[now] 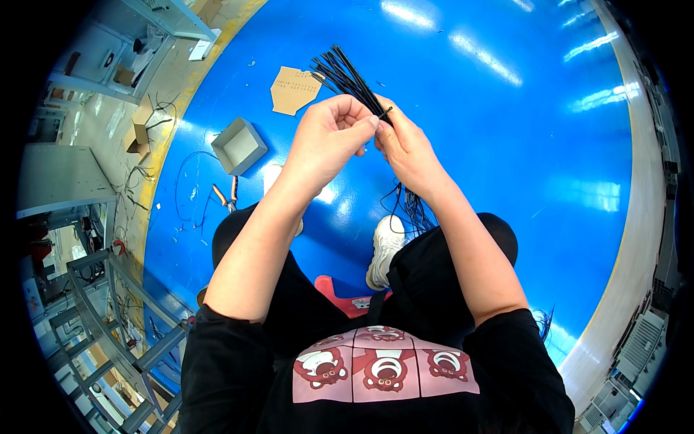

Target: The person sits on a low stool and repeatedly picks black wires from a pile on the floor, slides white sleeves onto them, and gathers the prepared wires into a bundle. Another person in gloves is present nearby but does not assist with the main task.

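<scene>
My right hand (408, 148) is wrapped round a bundle of black cables (347, 76), held at an angle over the blue floor. The bundle's stiffer ends fan out to the upper left, and thin wires (412, 208) dangle below my right hand. A short black cable tie (387, 113) crosses the bundle beside my right thumb. Thumb and forefinger of my left hand (329, 137) pinch together at the tie, touching the bundle's side. My left fingers partly hide what lies between their tips.
On the blue floor (535, 181) to the left are a cardboard piece (295, 90), a grey open box (240, 147) and pliers (228, 195). A metal frame (123, 325) and loose wires stand at far left. More black wires (544, 322) lie at lower right. My white shoes (385, 253) are below.
</scene>
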